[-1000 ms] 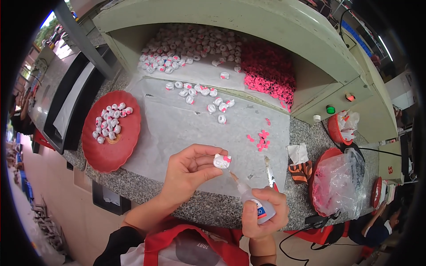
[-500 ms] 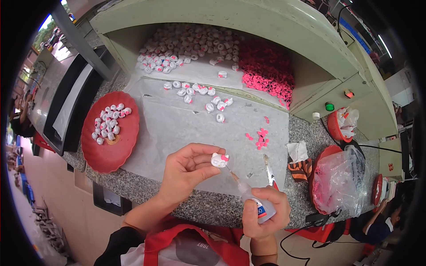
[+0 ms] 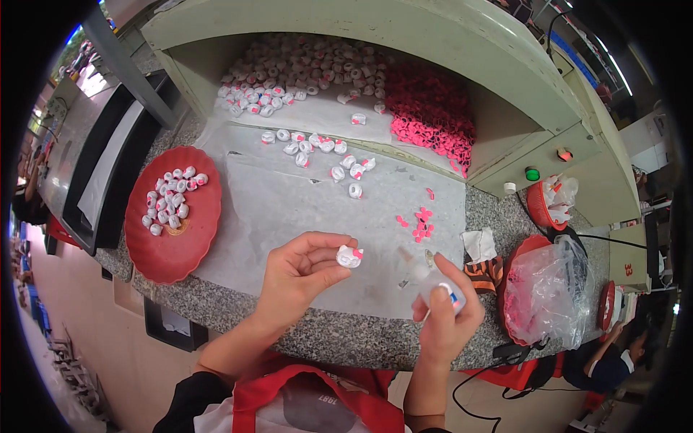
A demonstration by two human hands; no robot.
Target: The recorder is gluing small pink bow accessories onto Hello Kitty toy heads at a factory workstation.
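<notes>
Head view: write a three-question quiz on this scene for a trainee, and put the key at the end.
1. On which side of the paper sheet is the red plate? a) right b) left c) far side
2. True or false: a gap separates the tip of the squeeze bottle in the right hand from the white piece in the left hand.
3. Fill in: inside the pale green cabinet, to the right of the heap of white pieces, lies a second heap, coloured ____.

Key: 1 b; 2 true; 3 pink.
</notes>
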